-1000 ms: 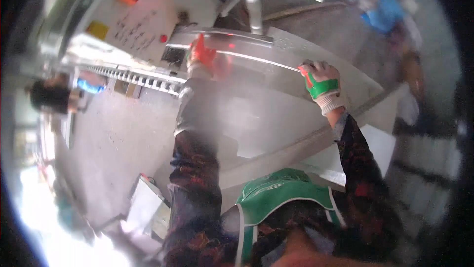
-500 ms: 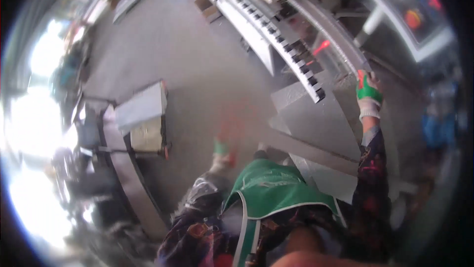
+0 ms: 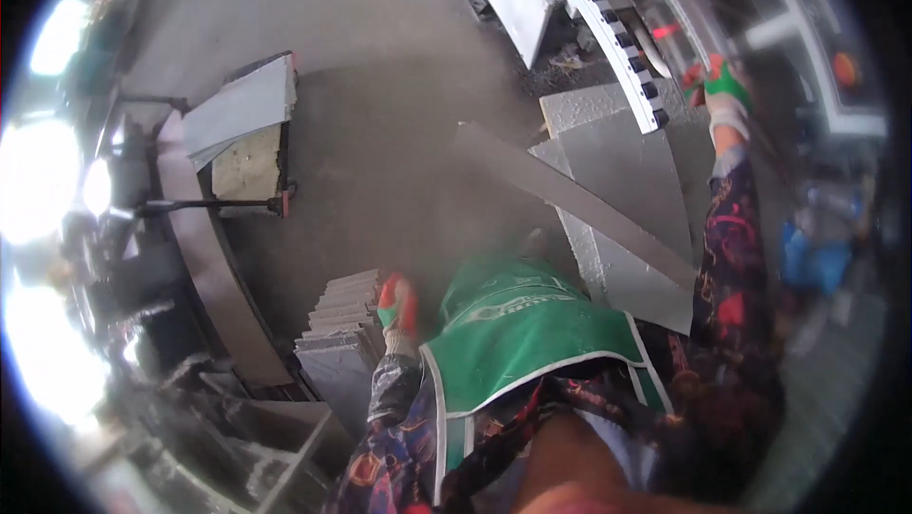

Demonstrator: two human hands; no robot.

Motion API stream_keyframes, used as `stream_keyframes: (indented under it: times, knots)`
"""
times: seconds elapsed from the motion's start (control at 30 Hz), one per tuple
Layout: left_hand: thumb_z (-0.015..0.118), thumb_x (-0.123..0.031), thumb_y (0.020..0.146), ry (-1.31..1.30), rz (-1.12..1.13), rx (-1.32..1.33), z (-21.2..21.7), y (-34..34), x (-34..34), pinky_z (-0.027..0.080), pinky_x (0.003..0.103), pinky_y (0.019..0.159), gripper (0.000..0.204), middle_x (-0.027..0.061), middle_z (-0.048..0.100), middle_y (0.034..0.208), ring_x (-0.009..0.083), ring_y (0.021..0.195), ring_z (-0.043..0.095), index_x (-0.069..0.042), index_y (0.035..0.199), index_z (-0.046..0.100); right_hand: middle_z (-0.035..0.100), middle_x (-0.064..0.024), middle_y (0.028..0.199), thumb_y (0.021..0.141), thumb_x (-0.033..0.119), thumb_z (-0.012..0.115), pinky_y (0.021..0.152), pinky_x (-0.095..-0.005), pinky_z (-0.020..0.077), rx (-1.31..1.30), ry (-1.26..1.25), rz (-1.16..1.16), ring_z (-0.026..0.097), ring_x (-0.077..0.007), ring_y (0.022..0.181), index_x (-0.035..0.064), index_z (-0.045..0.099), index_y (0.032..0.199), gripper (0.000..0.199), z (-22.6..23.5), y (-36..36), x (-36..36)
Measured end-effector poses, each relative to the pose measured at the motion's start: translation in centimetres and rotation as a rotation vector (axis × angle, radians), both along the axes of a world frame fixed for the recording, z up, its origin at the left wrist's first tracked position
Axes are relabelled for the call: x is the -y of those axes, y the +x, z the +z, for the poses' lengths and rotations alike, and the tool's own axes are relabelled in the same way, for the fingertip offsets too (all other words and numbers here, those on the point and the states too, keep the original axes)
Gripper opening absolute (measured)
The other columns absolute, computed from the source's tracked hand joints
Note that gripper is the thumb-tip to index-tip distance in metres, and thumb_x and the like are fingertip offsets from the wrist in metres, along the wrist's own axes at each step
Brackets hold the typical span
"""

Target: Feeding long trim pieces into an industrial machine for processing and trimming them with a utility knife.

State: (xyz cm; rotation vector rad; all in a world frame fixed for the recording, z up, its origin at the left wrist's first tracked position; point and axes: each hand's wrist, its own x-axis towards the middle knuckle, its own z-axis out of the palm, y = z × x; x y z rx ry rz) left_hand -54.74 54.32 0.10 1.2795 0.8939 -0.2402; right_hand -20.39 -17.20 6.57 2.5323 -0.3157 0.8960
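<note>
My right hand (image 3: 720,86), in a white glove with a green back and red fingers, is at the near end of a long, narrow grey strip (image 3: 686,12) on the machine at the upper right. Its fingers are closed around the end. Low beside the green apron (image 3: 537,343) hangs my left hand (image 3: 399,305), gloved the same way. A stack of thin, light grey slabs (image 3: 344,329) stands just left of it. The fingers there are blurred, and I cannot tell if they touch the slabs.
A white rail with black rollers (image 3: 613,25) juts out left of my right hand. Large grey sheets (image 3: 622,191) and a loose strip (image 3: 579,193) lie below it. At the left are a stand with grey panels (image 3: 242,115) and a long curved board (image 3: 214,262).
My view has turned downward and right. My left hand has moved back and down to the slab stack, which now shows. My right hand stays at the strip's end.
</note>
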Motion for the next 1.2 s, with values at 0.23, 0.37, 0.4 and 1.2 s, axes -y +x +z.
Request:
stream_keyframes:
  times: [0.23, 0.37, 0.4, 1.2]
  knots:
    - [0.065, -0.030, 0.100, 0.080, -0.511, 0.116, -8.6, 10.4, -2.0, 0.053, 0.027, 0.071, 0.040, -0.0006, 0.068, 0.103, 0.0123, 0.089, 0.065, -0.011, 0.135, 0.060, 0.069, -0.0093, 0.083, 0.089, 0.028, 0.065, 0.064, -0.0435, 0.0532, -0.273, 1.417, -0.046, 0.066, -0.0275, 0.074, 0.0131, 0.070, 0.091, 0.016, 7.3, 3.9, -13.5]
    - [0.065, -0.030, 0.100, 0.007, -0.794, 0.163, -8.5, 18.2, 1.8, 0.053, 0.027, 0.072, 0.040, -0.0006, 0.067, 0.103, 0.0124, 0.090, 0.065, -0.011, 0.135, 0.060, 0.075, -0.0177, 0.092, 0.074, 0.018, 0.074, 0.073, -0.0464, 0.0593, -0.443, 0.695, -0.085, 0.073, -0.0338, 0.083, 0.0076, 0.077, 0.084, 0.015, 11.1, 4.5, -14.9]
    - [0.065, -0.030, 0.100, -0.035, -0.900, 0.177, -7.9, 19.7, 4.4, 0.053, 0.027, 0.072, 0.040, -0.0007, 0.067, 0.103, 0.0124, 0.090, 0.065, -0.011, 0.135, 0.060, 0.075, -0.0198, 0.099, 0.085, 0.018, 0.065, 0.074, -0.0467, 0.0597, -0.216, 0.694, -0.178, 0.074, -0.0356, 0.090, 0.0066, 0.077, 0.094, 0.019, 9.2, 2.8, -11.0]
    - [0.069, -0.032, 0.099, 0.288, -0.443, 0.213, -4.3, 12.8, -4.8, 0.051, 0.030, 0.083, 0.042, -0.0012, 0.064, 0.119, 0.0133, 0.102, 0.063, -0.010, 0.134, 0.062, 0.056, -0.0217, 0.140, 0.079, 0.047, 0.079, 0.108, -0.0502, 0.0429, -1.039, 0.600, 0.057, 0.056, -0.0391, 0.125, 0.0108, 0.030, 0.156, 0.098, -1.6, -27.0, -16.9]
